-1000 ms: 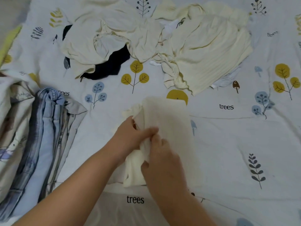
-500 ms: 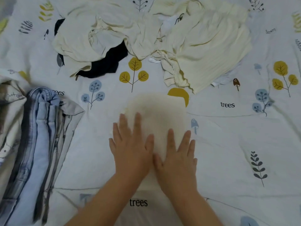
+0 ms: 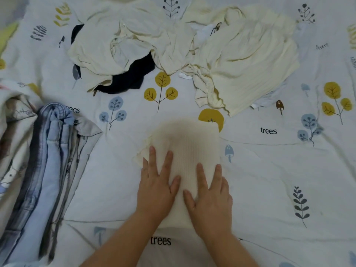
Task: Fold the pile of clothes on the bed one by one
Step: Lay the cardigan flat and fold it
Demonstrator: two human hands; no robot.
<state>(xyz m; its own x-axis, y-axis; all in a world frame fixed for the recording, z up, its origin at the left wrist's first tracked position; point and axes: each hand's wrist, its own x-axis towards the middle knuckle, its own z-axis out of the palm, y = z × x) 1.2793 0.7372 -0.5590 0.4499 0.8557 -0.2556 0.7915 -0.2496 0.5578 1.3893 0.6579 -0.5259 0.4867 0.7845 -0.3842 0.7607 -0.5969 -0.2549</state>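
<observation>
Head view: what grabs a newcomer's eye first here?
Two hands, left hand and right hand, press flat side by side on a folded cream garment at the centre of the printed bedsheet. Beyond it, at the far side of the bed, sprawls a rumpled pile of cream clothes with a dark garment poking out underneath. At the left edge lie folded blue jeans.

A white bed sheet (image 3: 269, 180) printed with trees, mushrooms and the word "trees" is seen; a yellow-green cloth (image 3: 7, 33) is seen at the left edge.
</observation>
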